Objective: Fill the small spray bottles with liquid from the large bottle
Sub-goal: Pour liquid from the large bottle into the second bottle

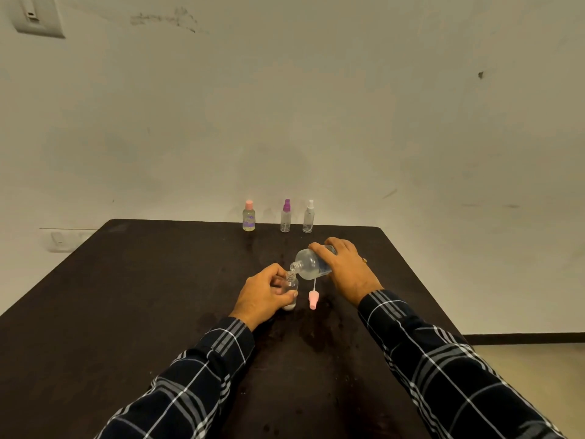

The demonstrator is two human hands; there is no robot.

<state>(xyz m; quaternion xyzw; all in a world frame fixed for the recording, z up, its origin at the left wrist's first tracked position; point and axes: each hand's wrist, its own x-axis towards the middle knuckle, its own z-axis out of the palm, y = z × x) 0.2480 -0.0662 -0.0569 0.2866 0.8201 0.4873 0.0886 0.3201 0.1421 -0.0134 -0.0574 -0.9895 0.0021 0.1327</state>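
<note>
Head view, and both hands are busy near the middle of the dark table (pixel 126 296). Look at the left hand (pixel 266 293): fingers and thumb curl round the small bottle (pixel 292 285), which stands upright on the tabletop, uncapped, mouth open to the top. Over at two o'clock of it, the right hand (pixel 345 267) wraps the large bottle (pixel 311 264) from above, a ring (pixel 365 260) on one finger. That bottle is tipped almost flat, neck aimed at eight o'clock, its mouth right at the small bottle's mouth; touching or just above, I cannot tell. Clear liquid pools along its lower side. A pink sprayer (pixel 312 300) lies on the table just beside the small bottle at four o'clock, its white tube pointing to twelve. Up at twelve o'clock, along the far edge, three bottles stand in a row: a pink-capped bottle (pixel 249 216) with yellowish liquid at the nine o'clock end, a purple-topped bottle (pixel 286 216) in the middle, a white-topped bottle (pixel 308 216) at the three o'clock end, both of these clear. Dark plaid sleeves (pixel 202 375) cover both forearms. Behind stands a pale wall (pixel 316 106), with a switch plate (pixel 36 15) at ten o'clock.
</note>
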